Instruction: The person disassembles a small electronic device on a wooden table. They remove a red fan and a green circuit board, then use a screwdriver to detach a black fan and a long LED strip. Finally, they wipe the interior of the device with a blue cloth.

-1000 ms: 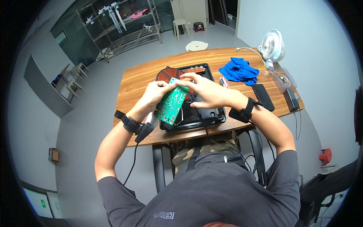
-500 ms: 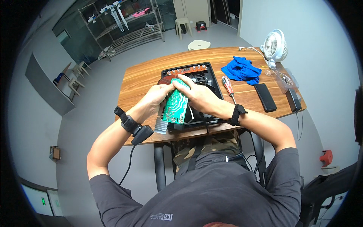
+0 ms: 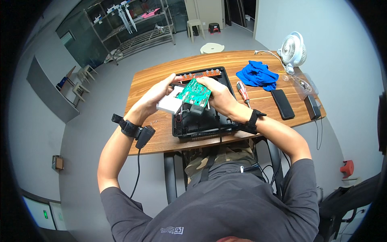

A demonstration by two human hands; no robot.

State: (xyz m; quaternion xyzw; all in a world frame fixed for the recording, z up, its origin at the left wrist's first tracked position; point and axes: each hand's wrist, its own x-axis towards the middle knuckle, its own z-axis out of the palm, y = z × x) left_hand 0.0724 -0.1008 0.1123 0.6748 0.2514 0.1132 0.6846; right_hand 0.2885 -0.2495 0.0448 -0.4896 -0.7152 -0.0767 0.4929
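On the brown wood-grain table [image 3: 149, 76], at eight o'clock from the green, flat circuit board [image 3: 196, 93], lie tiny pale bits [image 3: 154, 122], too small to identify. The bare left hand [image 3: 156, 96], at nine o'clock, grasps the board's end beside the pale, finned metal heat sink [image 3: 169, 104]. The board itself is held up, tilted, over the open black plastic casing [image 3: 207, 122], whose floor stretches toward six o'clock; an orange strip with round parts [image 3: 209, 73] sits at one o'clock. The bare right hand [image 3: 221, 97], at three o'clock, grips the board's other end. Beyond it at three lies a red-and-black screwdriver [image 3: 244, 92]; between two and three, a crumpled blue cloth [image 3: 257, 74]; just past three, a black rectangular phone [image 3: 283, 104]; at two, a round white fan [image 3: 293, 48]; just past three, farther out, a black oblong box [image 3: 312, 107].
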